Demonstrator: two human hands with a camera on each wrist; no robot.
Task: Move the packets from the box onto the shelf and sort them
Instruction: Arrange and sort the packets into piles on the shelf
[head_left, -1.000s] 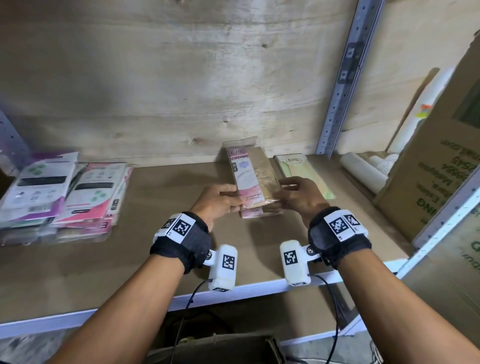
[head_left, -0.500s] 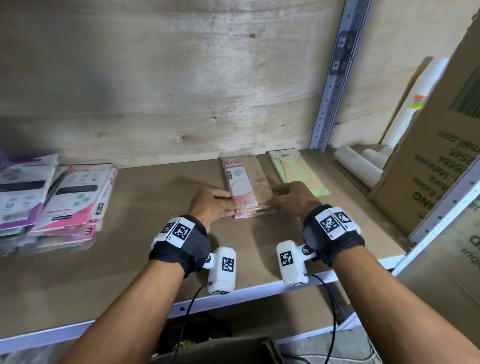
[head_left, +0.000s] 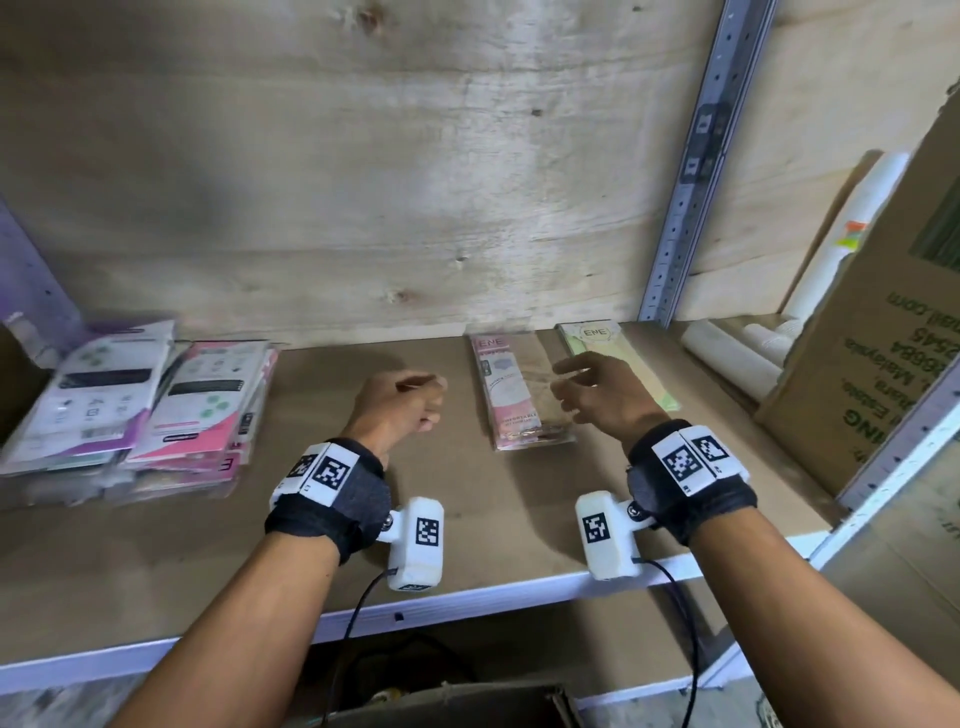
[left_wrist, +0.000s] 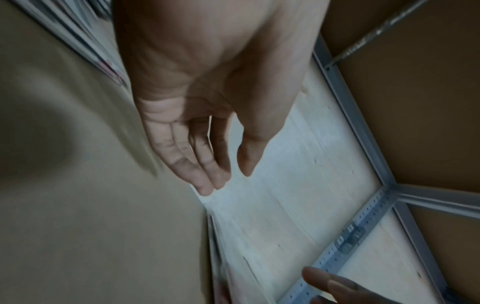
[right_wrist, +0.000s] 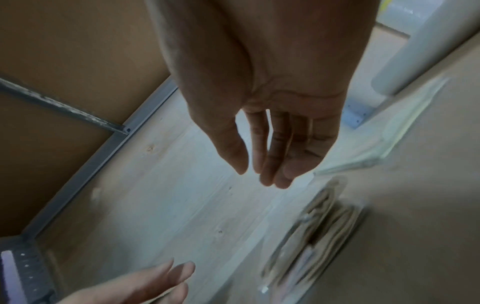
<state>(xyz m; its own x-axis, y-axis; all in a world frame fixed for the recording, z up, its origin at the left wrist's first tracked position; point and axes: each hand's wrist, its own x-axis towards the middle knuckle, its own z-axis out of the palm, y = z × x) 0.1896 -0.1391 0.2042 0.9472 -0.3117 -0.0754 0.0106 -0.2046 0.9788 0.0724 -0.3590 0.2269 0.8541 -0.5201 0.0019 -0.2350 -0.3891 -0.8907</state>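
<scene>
A small stack of pink packets (head_left: 511, 395) lies flat on the brown shelf board (head_left: 467, 525), near the back wall. A green packet (head_left: 602, 343) lies just right of it, partly behind my right hand. My left hand (head_left: 415, 397) hovers left of the pink stack, fingers relaxed and holding nothing. My right hand (head_left: 582, 384) hovers at the stack's right edge, fingers loosely spread and empty. The wrist views show both palms bare, left hand (left_wrist: 223, 176) and right hand (right_wrist: 259, 174), with the pink stack (right_wrist: 311, 236) blurred below. A brown box (head_left: 457, 706) shows below the shelf.
Two piles of larger packets, purple-white (head_left: 88, 400) and pink-white (head_left: 202, 410), sit at the shelf's left end. White rolls (head_left: 727, 358) and a big cardboard carton (head_left: 872, 353) crowd the right side. A grey perforated upright (head_left: 691, 171) stands behind the green packet.
Both hands have let go of the pink packet, which now lies on its stack. The hands have lifted off and drawn apart, the left one moving further left.
</scene>
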